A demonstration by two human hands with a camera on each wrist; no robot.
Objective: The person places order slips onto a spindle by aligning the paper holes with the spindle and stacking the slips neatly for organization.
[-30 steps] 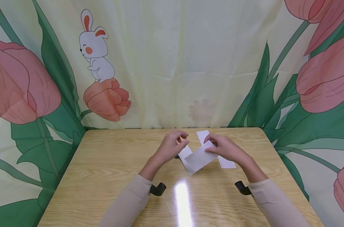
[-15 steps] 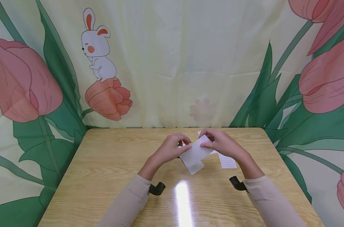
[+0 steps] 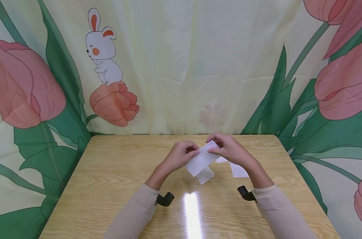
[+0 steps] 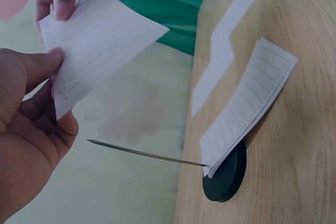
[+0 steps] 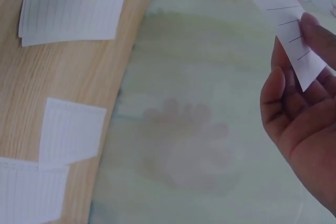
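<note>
Both hands hold one lined paper slip [image 3: 197, 163] above the table. My left hand [image 3: 181, 156] pinches it along its upper edge, thumb on the printed face. My right hand [image 3: 231, 150] pinches the right end between thumb and fingers. Below the left hand stands a bill spike [image 4: 147, 153], its bare point apart from the held slip. Several slips [image 4: 249, 95] are threaded at the foot of the spike, lying over its round black base [image 4: 226, 182]. From the head camera, the hands and the held slip hide most of the spike.
Two loose lined slips lie to the right on the wooden table [image 3: 109, 186]: one slip [image 5: 72, 136] nearer the back edge, another slip [image 5: 29, 192] beside it. A printed curtain [image 3: 169, 66] hangs behind the table. Black wrist mounts [image 3: 165, 199] stick out from the sleeves.
The right hand has moved left with the slip and turned it, its printed side now showing. The left hand, earlier off the slip, has taken hold of its edge.
</note>
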